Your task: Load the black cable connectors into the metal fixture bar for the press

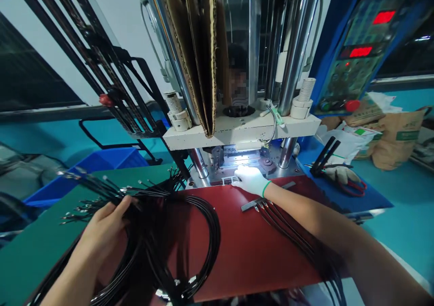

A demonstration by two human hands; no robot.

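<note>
My left hand (108,224) is closed around a thick bundle of black cables (212,233), at the left of the red work surface. The cable ends, with small metal tips, fan out beyond the fingers. My right hand (251,180), in a white glove with a green cuff, reaches to the front of the lit press mold (239,157). Its fingertips pinch a small pale frame-like piece (229,180) at the mold's edge. Below the right wrist lies a metal bar (250,205) with several black cables (288,231) running from it under the forearm.
A white press plate (217,139) on steel columns stands above the mold. Folded cardboard (200,62) rests on it. At right are a blue control box (359,48), pliers and a glove (342,176), and paper sacks (396,136). A blue bin (115,159) stands left.
</note>
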